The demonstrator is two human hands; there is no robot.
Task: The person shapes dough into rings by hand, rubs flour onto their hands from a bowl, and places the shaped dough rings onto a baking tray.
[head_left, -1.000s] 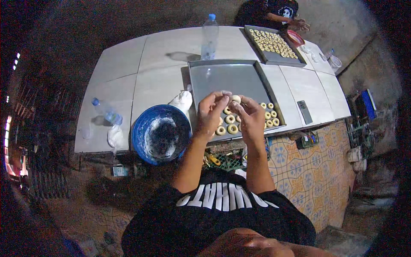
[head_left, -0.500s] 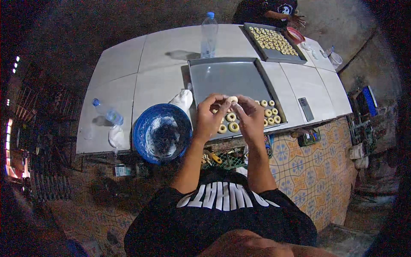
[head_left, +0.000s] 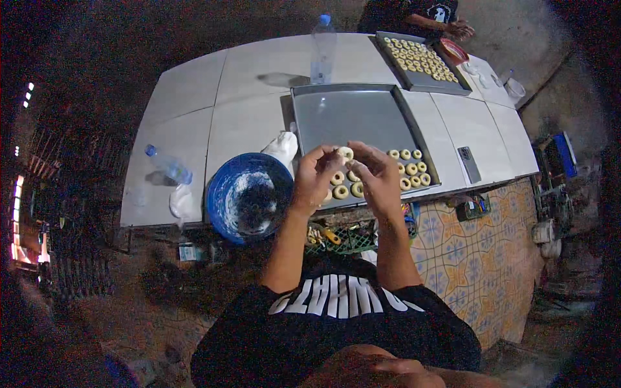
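A small pale dough ring is held up between my two hands, over the near part of a grey metal tray. My left hand pinches its left side with thumb and fingertips. On the other side, my right hand is curled with its fingertips against the ring. Below and beside my hands, several shaped dough rings sit in rows at the tray's near end. Part of those rows is hidden behind my hands. The far part of the tray is bare metal.
Left of the tray stand a blue bowl with white residue and a white floury bundle. A clear bottle stands behind the tray; another bottle lies left. Rightward are a phone and a second filled tray near another person.
The dough ring has turned so its hole shows, and it sits slightly further left between my fingers. The whole view has shifted a little; the trays and bowl stay in place.
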